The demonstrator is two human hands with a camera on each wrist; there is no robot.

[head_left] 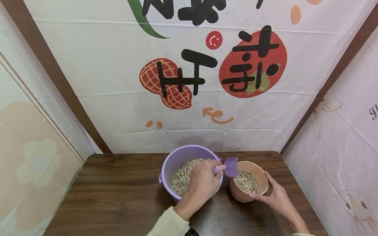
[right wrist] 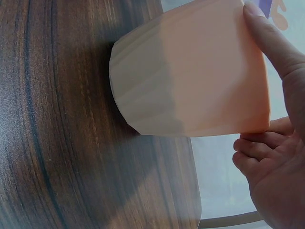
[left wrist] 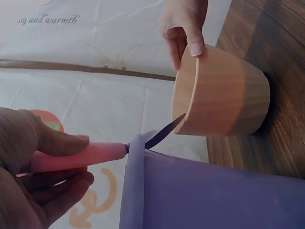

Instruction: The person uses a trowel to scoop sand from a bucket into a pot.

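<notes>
Over the purple bucket point(head_left: 167, 164), my left hand point(head_left: 203, 178) grips the pink handle point(left wrist: 90, 155) of a small shovel. Its purple blade point(head_left: 231, 167) reaches past the bucket's rim to the near edge of a peach faceted flowerpot point(head_left: 240, 193). My right hand point(head_left: 279, 198) holds the pot's rim, thumb at the front and fingers at the far right side. Coarse pale granules, like gravel, lie in the bucket point(head_left: 181, 180) and in the pot point(head_left: 247, 182). In the right wrist view, the pot point(right wrist: 205, 71) stands tilted little, if at all, on the table.
The dark wooden table point(head_left: 118, 193) carries the bucket and, to its right, the pot. A white printed cloth point(head_left: 118, 111) hangs behind the table's far edge. More printed cloth point(head_left: 348, 157) hangs at the right side.
</notes>
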